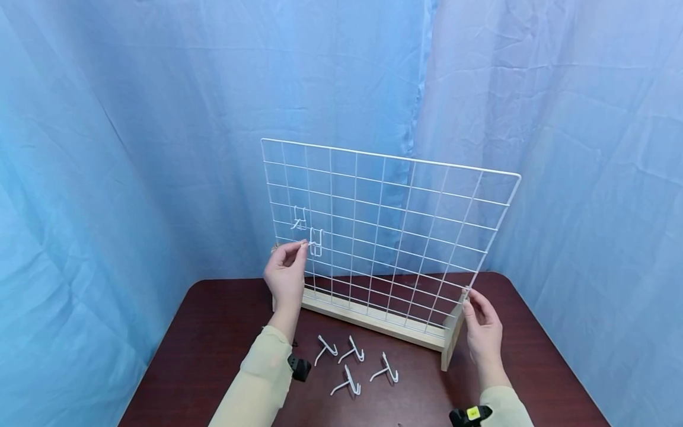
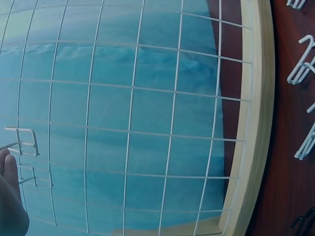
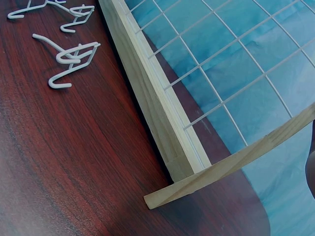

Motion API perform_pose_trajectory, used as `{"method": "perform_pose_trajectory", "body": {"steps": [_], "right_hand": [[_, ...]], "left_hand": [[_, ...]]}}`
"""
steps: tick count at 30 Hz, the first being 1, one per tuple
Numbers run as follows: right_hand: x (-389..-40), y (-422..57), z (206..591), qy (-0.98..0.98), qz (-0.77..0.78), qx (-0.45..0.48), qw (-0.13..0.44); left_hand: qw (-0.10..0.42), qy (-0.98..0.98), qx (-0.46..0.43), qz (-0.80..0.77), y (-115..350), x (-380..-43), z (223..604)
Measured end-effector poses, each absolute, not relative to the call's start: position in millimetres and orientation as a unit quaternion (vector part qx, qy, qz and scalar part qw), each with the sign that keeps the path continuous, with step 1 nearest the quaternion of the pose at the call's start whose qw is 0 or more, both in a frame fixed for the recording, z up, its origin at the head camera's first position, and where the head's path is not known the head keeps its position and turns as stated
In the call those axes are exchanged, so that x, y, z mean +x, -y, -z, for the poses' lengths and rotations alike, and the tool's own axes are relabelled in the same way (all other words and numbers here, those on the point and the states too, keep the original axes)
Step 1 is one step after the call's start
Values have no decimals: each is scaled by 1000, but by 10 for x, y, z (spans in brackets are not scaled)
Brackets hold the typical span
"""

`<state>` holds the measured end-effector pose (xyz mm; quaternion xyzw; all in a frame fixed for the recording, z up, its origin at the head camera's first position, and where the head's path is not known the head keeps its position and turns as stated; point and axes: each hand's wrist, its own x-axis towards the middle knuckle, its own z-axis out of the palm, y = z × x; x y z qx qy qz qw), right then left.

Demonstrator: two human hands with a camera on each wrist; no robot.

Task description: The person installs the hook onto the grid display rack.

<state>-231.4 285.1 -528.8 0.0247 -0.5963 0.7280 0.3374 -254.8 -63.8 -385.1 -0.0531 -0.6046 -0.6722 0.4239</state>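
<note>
Right, L hand is pinching the hook by its prong, fingertips and thumb only, w/ the frame of it against the grid just right of the pinch. Can't tell if its top ends are fully over the wire or just resting there. R hand is gripping the grid's side edge, well apart from L hand, right where wire meets the wood end; can't tell how much of that grip is wire vs wood, b/c the R wrist view catches only a sliver of the hand.

Second hook hangs on the grid just above the pinch and a bit farther from R hand. Four loose hooks lie on the table, below the pinch and toward R hand, in front of the wood base.

Risks, as I'd judge: main one is the hook dropping if the pinch lets go w/ only one top end caught. Thin prong in the fingertips could also roll, so the frame tilts and misses the wire. Pushing hard at L hand could rock or twist the grid, esp. if R hand's hold eases off. Second hook is close enough to the pinch that a knuckle or the held frame might knock it loose, e.g. on an upward lift.
</note>
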Motion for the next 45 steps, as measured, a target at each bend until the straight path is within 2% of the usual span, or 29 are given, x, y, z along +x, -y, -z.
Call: {"method": "perform_pose_trajectory", "body": {"steps": [8, 15, 21, 45], "right_hand": [[-2310, -2861, 5281, 600, -723, 26, 342], [-2314, -2856, 5285, 601, -720, 28, 346], [-2326, -2854, 5297, 597, -724, 27, 343], [-2331, -2839, 5306, 588, -734, 19, 341]], "left_hand": [[419, 613, -50, 668, 566, -2618, 3724], [431, 618, -49, 656, 584, -2908, 3811], [435, 612, -44, 659, 591, -2988, 3764], [444, 616, 4, 651, 508, -3068, 3704]]}}
